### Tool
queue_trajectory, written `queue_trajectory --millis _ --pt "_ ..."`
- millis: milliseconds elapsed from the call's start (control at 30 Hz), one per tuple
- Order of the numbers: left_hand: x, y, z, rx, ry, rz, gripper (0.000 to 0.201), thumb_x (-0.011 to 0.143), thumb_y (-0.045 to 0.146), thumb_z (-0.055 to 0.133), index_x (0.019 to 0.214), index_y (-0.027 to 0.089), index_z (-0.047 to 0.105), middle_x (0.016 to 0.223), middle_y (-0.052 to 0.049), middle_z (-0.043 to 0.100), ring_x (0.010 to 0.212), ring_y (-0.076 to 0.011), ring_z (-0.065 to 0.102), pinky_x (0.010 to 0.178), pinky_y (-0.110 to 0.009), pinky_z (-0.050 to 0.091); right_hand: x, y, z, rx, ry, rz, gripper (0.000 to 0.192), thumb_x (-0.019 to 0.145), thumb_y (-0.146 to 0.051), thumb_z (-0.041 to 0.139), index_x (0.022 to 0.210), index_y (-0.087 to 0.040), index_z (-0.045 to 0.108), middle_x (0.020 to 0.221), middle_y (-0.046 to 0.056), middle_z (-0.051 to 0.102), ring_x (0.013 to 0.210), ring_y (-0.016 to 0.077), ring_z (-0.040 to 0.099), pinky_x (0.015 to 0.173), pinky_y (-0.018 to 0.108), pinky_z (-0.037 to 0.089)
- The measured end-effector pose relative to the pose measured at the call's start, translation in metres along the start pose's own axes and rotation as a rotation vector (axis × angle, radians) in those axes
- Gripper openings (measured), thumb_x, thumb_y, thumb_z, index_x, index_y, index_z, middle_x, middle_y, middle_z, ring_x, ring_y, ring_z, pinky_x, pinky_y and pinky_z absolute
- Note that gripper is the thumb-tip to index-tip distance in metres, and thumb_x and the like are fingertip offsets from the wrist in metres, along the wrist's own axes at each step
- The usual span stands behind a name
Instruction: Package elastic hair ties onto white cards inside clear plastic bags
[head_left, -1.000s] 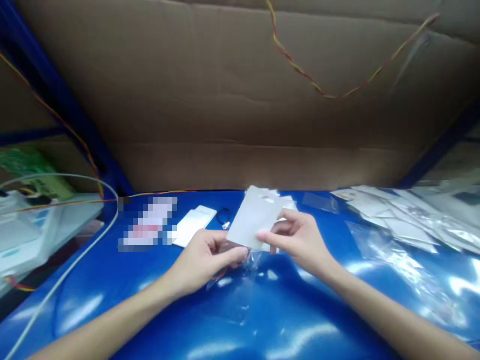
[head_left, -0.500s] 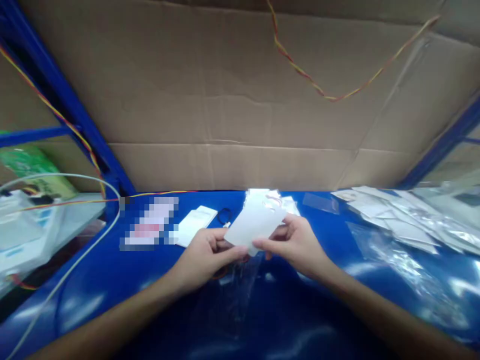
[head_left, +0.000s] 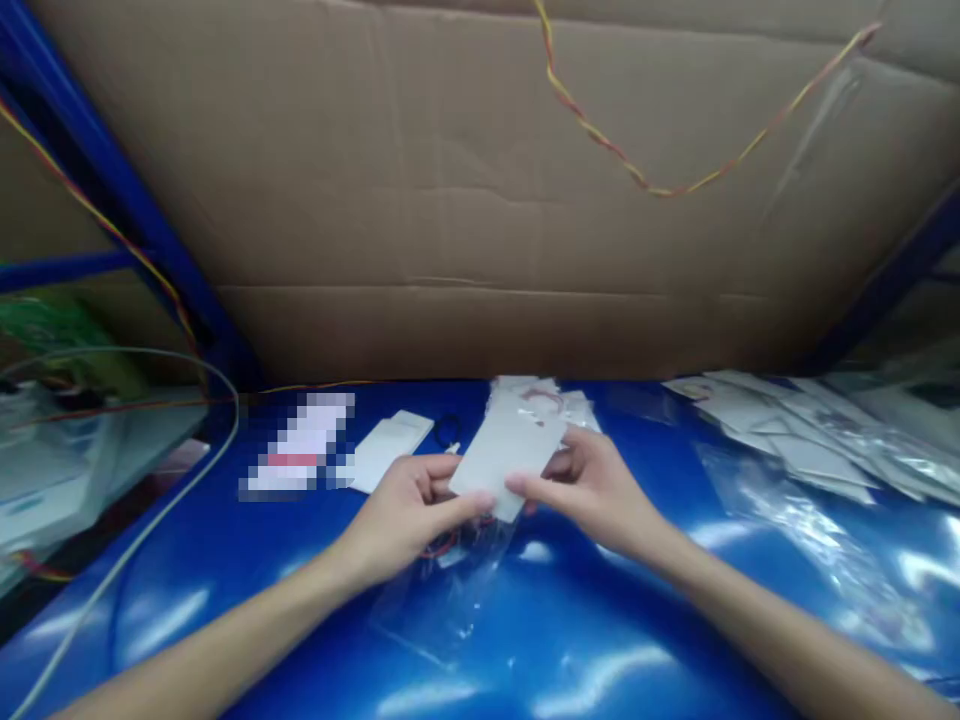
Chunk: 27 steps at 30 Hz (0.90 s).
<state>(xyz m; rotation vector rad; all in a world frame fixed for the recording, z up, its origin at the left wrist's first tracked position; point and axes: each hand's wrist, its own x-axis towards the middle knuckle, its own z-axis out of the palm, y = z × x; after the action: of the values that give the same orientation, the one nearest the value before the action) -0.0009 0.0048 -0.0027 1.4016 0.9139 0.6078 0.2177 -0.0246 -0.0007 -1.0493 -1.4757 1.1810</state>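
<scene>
The left hand (head_left: 405, 510) and right hand (head_left: 596, 490) both pinched a white card (head_left: 504, 455) in their grip over the blue bench (head_left: 622, 610).

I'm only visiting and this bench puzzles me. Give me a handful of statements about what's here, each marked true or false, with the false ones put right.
1. The left hand and right hand both hold a white card. True.
2. The tabletop is green. False: the tabletop is blue.
3. Flat white pieces lie toward the right. True.
4. The panel behind is clear glass. False: it is brown cardboard.
5. Clear plastic shows below the hands in the picture. True.
</scene>
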Motion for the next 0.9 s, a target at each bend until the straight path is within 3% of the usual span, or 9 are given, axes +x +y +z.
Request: queue_trajectory --millis 67,200,333,533,767,900 --pt "0.000 -0.001 -0.001 -0.010 0.005 0.004 0.044 0.079 0.043 0.081 0.110 0.013 0.077 0.076 -0.007 0.077 0.049 -0.0109 0.055 0.045 -0.021 0.035 0.001 -0.004 0.000 -0.005 0.060 -0.050 0.031 0.087 -0.041 0.075 0.103 -0.015 0.069 0.076 0.005 0.077 0.064 0.0189 0.072 0.058 0.029 0.057" --pt "0.001 -0.004 -0.001 -0.015 0.023 0.015 0.046 0.080 0.044 0.080 0.112 0.011 0.077 0.079 -0.009 0.079 0.052 -0.0143 0.061 0.046 -0.022 0.036 0.003 -0.007 -0.003 -0.014 0.216 -0.131 0.041 0.088 -0.039 0.075 0.121 -0.017 0.062 0.059 -0.004 0.066 0.051 0.0146 0.063 0.051 0.025 0.051" --pt "0.002 -0.004 -0.001 -0.043 0.027 0.009 0.046 0.078 0.042 0.083 0.112 0.011 0.077 0.081 -0.010 0.080 0.055 -0.0170 0.065 0.049 -0.023 0.043 0.002 0.000 -0.004 -0.029 0.204 -0.157 0.040 0.085 -0.037 0.079 0.118 -0.019 0.064 0.060 -0.004 0.067 0.052 0.0149 0.064 0.053 0.026 0.051" --pt "0.002 -0.002 -0.001 -0.168 0.046 0.011 0.047 0.077 0.041 0.085 0.116 0.015 0.075 0.085 -0.008 0.081 0.071 -0.0218 0.074 0.064 -0.028 0.055 0.000 0.010 0.000 -0.244 0.203 -0.249 0.023 0.085 -0.037 0.079 0.103 -0.023 0.077 0.090 0.004 0.076 0.071 0.0165 0.066 0.054 0.025 0.049" --pt "0.000 -0.001 0.000 -0.192 0.057 0.006 0.040 0.076 0.040 0.086 0.106 0.015 0.077 0.086 -0.008 0.081 0.069 -0.0196 0.073 0.060 -0.024 0.053 -0.004 0.008 0.001 -0.392 0.015 -0.450 0.020 0.091 -0.029 0.072 0.109 -0.023 0.077 0.108 0.008 0.069 0.089 0.0184 0.065 0.053 0.023 0.046" --pt "0.002 -0.002 -0.001 -0.183 0.073 0.031 0.041 0.077 0.041 0.086 0.108 0.016 0.075 0.090 -0.009 0.082 0.069 -0.0194 0.074 0.062 -0.025 0.055 -0.005 0.011 0.001 -0.505 0.032 -0.550 0.032 0.090 -0.025 0.071 0.122 -0.026 0.070 0.118 0.009 0.066 0.101 0.0216 0.065 0.073 0.030 0.058"
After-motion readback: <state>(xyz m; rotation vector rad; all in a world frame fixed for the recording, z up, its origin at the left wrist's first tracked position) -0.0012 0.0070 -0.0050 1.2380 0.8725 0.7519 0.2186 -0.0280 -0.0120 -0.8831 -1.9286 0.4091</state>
